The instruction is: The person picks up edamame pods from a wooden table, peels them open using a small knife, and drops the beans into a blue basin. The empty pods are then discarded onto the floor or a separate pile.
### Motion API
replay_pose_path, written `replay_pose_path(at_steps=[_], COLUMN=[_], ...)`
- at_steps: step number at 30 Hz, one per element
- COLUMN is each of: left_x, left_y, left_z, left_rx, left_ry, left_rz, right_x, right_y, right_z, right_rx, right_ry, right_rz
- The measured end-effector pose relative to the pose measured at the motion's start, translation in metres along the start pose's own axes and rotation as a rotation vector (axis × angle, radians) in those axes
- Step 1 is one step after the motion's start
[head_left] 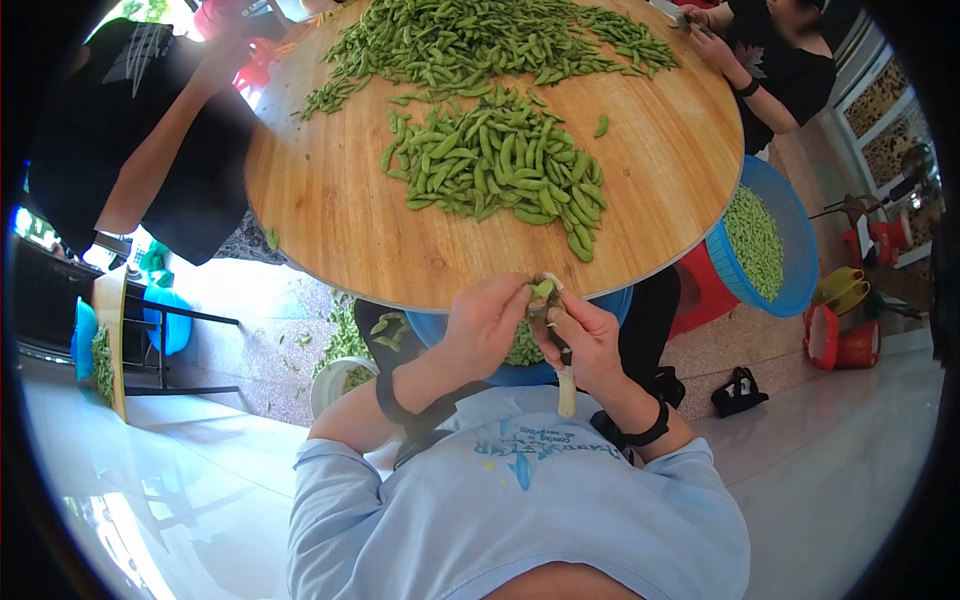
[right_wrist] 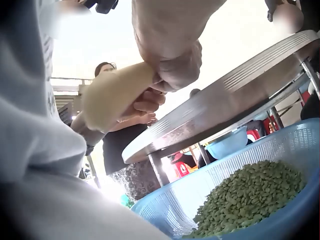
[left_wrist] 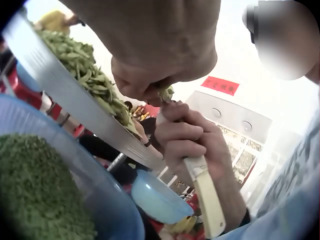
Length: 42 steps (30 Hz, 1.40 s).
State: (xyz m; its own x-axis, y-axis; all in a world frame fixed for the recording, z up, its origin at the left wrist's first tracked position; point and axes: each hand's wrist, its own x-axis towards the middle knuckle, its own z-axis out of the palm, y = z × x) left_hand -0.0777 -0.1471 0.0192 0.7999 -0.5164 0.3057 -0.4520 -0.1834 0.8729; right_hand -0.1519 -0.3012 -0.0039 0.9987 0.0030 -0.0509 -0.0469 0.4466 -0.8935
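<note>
Just past the near table edge, my left hand [head_left: 485, 325] pinches a green pod [head_left: 543, 290] between thumb and fingers. Against the same pod, my right hand [head_left: 588, 345] curls round a tool with a cream handle [head_left: 567, 393]; its handle [left_wrist: 207, 200] points down and away from the pod [left_wrist: 169, 93] in the left wrist view. The tool's working end is hidden by fingers. In the right wrist view, the right hand [right_wrist: 172, 47] covers part of the handle [right_wrist: 112, 95], with left fingers [right_wrist: 149, 102] close by.
Green pods [head_left: 500, 160] lie heaped on the round wooden table [head_left: 330, 210], with a larger pile behind. A blue basket of beans [right_wrist: 250, 197] sits under the near edge; another blue basket [head_left: 798, 235] stands right. A pale bucket [head_left: 325, 388] is at lower left. People stand or sit around the table.
</note>
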Motion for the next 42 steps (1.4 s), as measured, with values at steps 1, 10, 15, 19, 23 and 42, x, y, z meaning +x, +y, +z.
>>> replay_pose_path(at_steps=[1, 10, 15, 19, 23, 42], left_x=[0.0, -0.012, -0.015, -0.015, -0.02, -0.019], left_y=[0.001, -0.003, -0.001, -0.005, -0.006, -0.006], left_z=[0.0, 0.003, 0.002, 0.005, 0.009, 0.02], left_rx=[0.001, 0.103, 0.125, 0.156, 0.142, 0.138], left_ry=[0.001, -0.041, -0.026, -0.022, 0.012, 0.037], left_rz=[-0.001, 0.02, 0.131, 0.157, 0.172, 0.103], right_x=[0.0, 0.013, 0.015, 0.011, 0.008, 0.011], right_y=[0.001, 0.005, 0.008, -0.001, 0.002, 0.007], right_z=[-0.001, -0.013, -0.016, -0.009, -0.008, -0.018], right_rx=[0.0, -0.798, -0.667, -0.313, -0.278, -0.817], right_ry=[-0.002, 0.085, -0.003, 0.038, 0.054, 0.041], right_rz=[0.001, -0.437, -0.241, -0.051, -0.025, -0.435])
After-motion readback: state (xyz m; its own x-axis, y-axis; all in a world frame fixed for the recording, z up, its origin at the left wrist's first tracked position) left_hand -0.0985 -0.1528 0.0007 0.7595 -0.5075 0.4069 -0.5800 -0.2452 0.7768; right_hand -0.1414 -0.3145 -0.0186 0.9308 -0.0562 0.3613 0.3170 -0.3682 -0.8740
